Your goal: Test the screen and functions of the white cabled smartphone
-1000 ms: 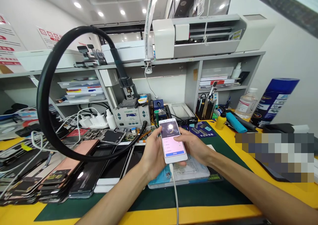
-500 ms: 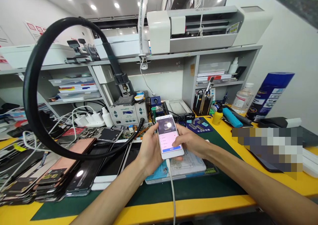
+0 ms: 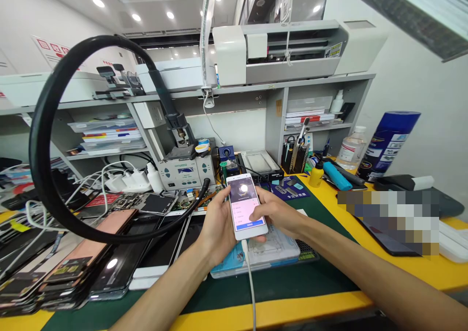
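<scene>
Phone (image 3: pixel 243 208), white, rectangular, screen lit, is held above the yellow table (image 3: pixel 310 301) in the head view, long axis running away, top slightly left, cabled end nearest. Left hand (image 3: pixel 218 223) and right hand (image 3: pixel 281 215) grip it, clamped at its sides. Black upright holder (image 3: pixel 302 161) contains a dark-headed brush (image 3: pixel 305 123).

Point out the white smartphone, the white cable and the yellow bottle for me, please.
White smartphone (image 3: pixel 243 206): head view, on its lit screen.
White cable (image 3: pixel 251 286): head view, midway along its visible length.
Yellow bottle (image 3: pixel 316 177): head view, on its body, below the dark top.
</scene>
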A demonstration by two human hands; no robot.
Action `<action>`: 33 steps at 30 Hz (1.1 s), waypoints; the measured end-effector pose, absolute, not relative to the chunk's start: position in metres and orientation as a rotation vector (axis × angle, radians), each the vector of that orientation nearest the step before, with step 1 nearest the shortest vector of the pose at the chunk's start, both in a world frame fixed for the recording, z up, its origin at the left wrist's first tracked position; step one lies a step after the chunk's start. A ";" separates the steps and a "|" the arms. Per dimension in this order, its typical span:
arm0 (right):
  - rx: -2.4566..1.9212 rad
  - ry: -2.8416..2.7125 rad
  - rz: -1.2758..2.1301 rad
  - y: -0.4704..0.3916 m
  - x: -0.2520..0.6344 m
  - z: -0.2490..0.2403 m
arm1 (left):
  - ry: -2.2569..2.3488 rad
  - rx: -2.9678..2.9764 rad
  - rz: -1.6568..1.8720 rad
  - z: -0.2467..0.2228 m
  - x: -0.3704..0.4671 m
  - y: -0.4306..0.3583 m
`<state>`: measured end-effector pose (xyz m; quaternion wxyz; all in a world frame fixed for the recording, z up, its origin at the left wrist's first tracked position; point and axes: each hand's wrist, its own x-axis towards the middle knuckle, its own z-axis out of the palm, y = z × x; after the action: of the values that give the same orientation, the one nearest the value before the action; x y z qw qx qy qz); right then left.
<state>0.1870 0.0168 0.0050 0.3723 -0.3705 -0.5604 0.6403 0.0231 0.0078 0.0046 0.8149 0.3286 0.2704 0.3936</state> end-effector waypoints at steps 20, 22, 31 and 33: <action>-0.967 -1.354 1.593 0.016 0.184 0.002 | 0.636 0.654 0.872 0.008 0.026 0.007; -0.974 -1.337 1.616 0.016 0.184 0.002 | 0.620 0.667 0.855 0.008 0.026 0.006; -0.972 -1.324 1.620 0.016 0.184 0.002 | 0.622 0.685 0.862 0.007 0.026 0.007; -0.983 -1.326 1.616 0.016 0.184 0.002 | 0.628 0.692 0.879 0.007 0.026 0.006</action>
<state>0.1837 0.0160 0.0020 0.4042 -0.3892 -0.5250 0.6400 0.0262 0.0065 0.0065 0.8012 0.3227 0.2929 0.4101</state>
